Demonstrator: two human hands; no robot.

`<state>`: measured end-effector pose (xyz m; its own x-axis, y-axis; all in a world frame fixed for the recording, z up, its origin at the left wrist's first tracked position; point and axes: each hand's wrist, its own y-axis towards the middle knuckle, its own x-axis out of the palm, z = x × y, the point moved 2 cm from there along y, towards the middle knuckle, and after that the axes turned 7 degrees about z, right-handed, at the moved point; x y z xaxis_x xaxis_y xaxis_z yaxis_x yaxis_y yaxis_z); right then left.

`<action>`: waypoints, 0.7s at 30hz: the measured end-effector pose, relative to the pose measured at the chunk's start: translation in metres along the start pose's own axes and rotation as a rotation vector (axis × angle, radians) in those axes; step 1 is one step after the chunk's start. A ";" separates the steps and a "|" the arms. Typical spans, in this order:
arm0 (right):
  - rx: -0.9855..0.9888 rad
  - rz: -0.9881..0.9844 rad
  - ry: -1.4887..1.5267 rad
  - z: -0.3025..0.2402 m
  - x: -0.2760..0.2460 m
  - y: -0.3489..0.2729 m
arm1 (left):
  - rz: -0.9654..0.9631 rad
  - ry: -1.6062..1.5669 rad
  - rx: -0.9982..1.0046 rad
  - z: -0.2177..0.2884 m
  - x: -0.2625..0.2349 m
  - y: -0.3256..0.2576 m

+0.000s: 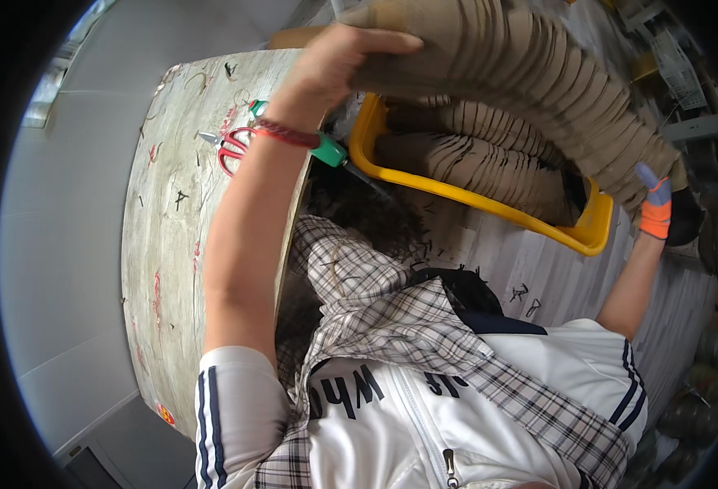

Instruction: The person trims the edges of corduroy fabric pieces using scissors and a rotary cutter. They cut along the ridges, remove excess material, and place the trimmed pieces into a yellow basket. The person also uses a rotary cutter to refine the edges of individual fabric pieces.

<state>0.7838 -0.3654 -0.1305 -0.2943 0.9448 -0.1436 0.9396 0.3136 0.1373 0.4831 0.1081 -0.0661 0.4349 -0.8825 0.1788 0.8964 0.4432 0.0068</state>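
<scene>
The left hand, bare, grasps one end of a long stack of brown pieces at the top centre of the frame, its thumb laid along the face. The right hand, in a purple and orange glove, grips the other end at the right side; most of its fingers are hidden. Between the hands the stack bows in an arc across the upper right, its layers fanned apart along the outer curve.

Around the left wrist is a red bracelet. Below the stack, a yellow bin stands on the floor, with more rows of brown pieces lying inside. At the left of the frame, red-handled scissors lie on the counter, near the left forearm, among dark and red scraps. Black scraps dot the floor right of centre. A plaid apron covers part of the white top at the bottom.
</scene>
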 end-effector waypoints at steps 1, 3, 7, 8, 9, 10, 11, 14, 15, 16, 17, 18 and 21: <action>-0.060 0.026 -0.006 -0.018 0.009 0.002 | -0.026 -0.092 -0.053 0.029 -0.001 -0.011; -0.154 -0.012 -0.024 -0.043 0.039 0.007 | 0.111 0.072 0.133 0.033 -0.060 -0.032; -0.315 -0.107 0.008 -0.087 0.127 0.018 | 0.514 0.170 0.348 0.076 -0.128 -0.147; -0.369 -0.141 0.046 -0.095 0.153 0.018 | 0.576 0.027 0.339 0.086 -0.144 -0.176; -0.399 -0.178 0.081 -0.102 0.179 0.022 | 0.809 0.083 0.427 0.089 -0.187 -0.226; -0.419 -0.226 0.100 -0.107 0.203 0.024 | 0.815 -0.046 0.489 0.096 -0.203 -0.266; -0.443 -0.283 0.130 -0.113 0.231 0.026 | 0.821 -0.163 0.558 0.105 -0.216 -0.307; -0.497 -0.467 0.267 -0.132 0.315 0.020 | 0.928 -0.080 0.736 0.120 -0.224 -0.433; -0.512 -0.528 0.316 -0.139 0.343 0.018 | 1.054 -0.058 0.777 0.121 -0.218 -0.460; -0.531 -0.589 0.370 -0.147 0.371 0.018 | 1.182 -0.026 0.829 0.123 -0.207 -0.484; -0.540 -0.639 0.439 -0.148 0.387 0.031 | 1.325 0.054 0.901 0.141 -0.169 -0.501; -0.548 -0.715 0.499 -0.154 0.413 0.028 | 1.423 0.059 0.903 0.143 -0.149 -0.521; -0.594 -0.921 0.678 -0.179 0.484 0.024 | 1.401 -0.044 0.898 0.143 -0.132 -0.564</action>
<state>0.6323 0.1160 -0.0213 -0.9832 0.1634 0.0817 0.1740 0.7007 0.6919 -0.0920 -0.0025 0.0475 0.7903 0.2485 0.5601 -0.4984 0.7925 0.3516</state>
